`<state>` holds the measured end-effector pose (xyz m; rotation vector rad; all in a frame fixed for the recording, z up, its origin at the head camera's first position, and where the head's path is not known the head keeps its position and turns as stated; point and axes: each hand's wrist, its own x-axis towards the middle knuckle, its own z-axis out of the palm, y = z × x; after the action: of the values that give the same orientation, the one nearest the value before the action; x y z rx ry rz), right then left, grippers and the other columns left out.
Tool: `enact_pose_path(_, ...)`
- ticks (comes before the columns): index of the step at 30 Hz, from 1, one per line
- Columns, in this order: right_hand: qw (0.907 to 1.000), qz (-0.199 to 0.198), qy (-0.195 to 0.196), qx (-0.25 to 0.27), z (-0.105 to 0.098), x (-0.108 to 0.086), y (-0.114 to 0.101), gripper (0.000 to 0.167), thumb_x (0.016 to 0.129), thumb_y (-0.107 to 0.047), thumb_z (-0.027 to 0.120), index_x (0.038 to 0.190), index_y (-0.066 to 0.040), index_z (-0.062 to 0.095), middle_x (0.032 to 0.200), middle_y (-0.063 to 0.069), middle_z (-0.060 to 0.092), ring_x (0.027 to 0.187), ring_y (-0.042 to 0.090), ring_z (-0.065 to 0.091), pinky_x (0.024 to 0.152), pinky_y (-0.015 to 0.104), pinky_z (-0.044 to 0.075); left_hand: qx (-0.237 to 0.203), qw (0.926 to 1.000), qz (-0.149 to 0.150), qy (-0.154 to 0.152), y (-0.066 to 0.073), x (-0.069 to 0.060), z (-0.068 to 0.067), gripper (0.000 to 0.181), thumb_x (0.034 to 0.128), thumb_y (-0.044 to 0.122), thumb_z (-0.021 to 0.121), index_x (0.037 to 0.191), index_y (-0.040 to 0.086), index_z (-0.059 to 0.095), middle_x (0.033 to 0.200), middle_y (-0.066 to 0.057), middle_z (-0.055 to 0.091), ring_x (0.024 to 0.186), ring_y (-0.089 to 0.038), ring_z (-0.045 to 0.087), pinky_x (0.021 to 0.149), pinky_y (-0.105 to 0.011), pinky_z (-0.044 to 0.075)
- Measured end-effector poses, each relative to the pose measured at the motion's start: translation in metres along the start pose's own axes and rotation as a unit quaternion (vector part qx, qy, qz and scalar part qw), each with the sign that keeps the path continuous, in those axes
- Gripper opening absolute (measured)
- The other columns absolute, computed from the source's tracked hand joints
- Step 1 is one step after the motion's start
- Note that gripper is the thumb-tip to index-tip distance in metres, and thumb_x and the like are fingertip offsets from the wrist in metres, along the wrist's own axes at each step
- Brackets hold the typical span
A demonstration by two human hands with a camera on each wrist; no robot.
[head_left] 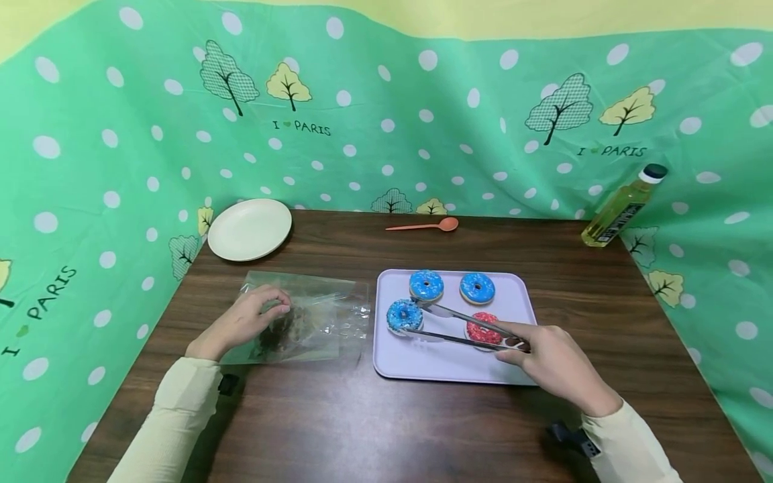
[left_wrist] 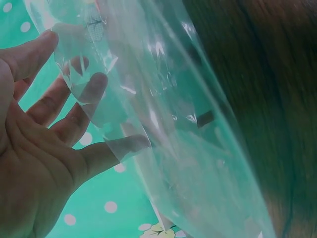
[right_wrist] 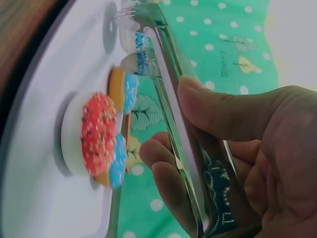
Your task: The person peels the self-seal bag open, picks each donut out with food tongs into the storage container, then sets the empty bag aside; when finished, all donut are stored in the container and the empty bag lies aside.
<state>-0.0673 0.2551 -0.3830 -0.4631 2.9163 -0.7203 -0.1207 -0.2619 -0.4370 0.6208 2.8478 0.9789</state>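
My left hand (head_left: pixel 250 318) is at a clear plastic bag (head_left: pixel 317 322) on the left of the table. In the left wrist view its fingers are spread apart, several fingertips showing through the bag's film (left_wrist: pixel 173 163). My right hand (head_left: pixel 558 362) grips metal tongs (right_wrist: pixel 173 99) over the pale lilac tray (head_left: pixel 447 371). One tong tip is forked, the other rounded. Their ends stand on either side of the front-left blue doughnut (head_left: pixel 404 316); whether they touch it, I cannot tell. A red sprinkled doughnut (right_wrist: pixel 99 134) sits partly under the tongs in the head view.
Two more blue doughnuts (head_left: pixel 426 286) lie along the tray's back. A white plate (head_left: pixel 250 229) stands at the table's back left, an orange spoon (head_left: pixel 425 226) at the back middle. A bottle of yellow liquid (head_left: pixel 622 208) is at the back right, before the green curtain (head_left: pixel 386 154).
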Motion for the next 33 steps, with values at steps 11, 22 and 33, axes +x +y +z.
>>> enact_pose_path(11,0.9991,0.017,-0.026,-0.028,-0.018,-0.007,0.009,0.046,0.087,-0.023,0.080,0.130,-0.009,0.069,0.067,-0.007,0.056,0.052,0.009,0.035,0.047,0.027,0.028,-0.005,1.0000,-0.001,0.002,-0.001,-0.002,0.000,0.011,0.1023,0.017,0.061,0.105,0.010,0.069,0.111,-0.003,0.066,0.110,-0.028,0.060,0.091,-0.051,0.048)
enact_pose_path(22,0.9977,0.006,-0.024,-0.064,-0.031,-0.010,0.013,0.044,0.085,-0.021,0.082,0.124,-0.005,0.071,0.066,-0.006,0.050,0.052,0.010,0.036,0.046,0.027,0.028,-0.009,0.9999,-0.004,0.004,-0.001,-0.003,0.001,0.013,0.1026,0.018,0.061,0.106,0.009,0.070,0.111,-0.003,0.066,0.108,-0.028,0.061,0.089,-0.051,0.049)
enact_pose_path(33,0.9982,0.037,-0.029,-0.038,-0.033,-0.014,0.013,0.051,0.084,-0.022,0.083,0.129,-0.005,0.068,0.065,-0.005,0.050,0.053,0.012,0.038,0.046,0.028,0.029,-0.007,1.0000,-0.002,0.000,-0.001,-0.003,0.002,0.014,0.1030,0.019,0.060,0.106,0.010,0.070,0.112,-0.003,0.066,0.108,-0.028,0.061,0.091,-0.051,0.048)
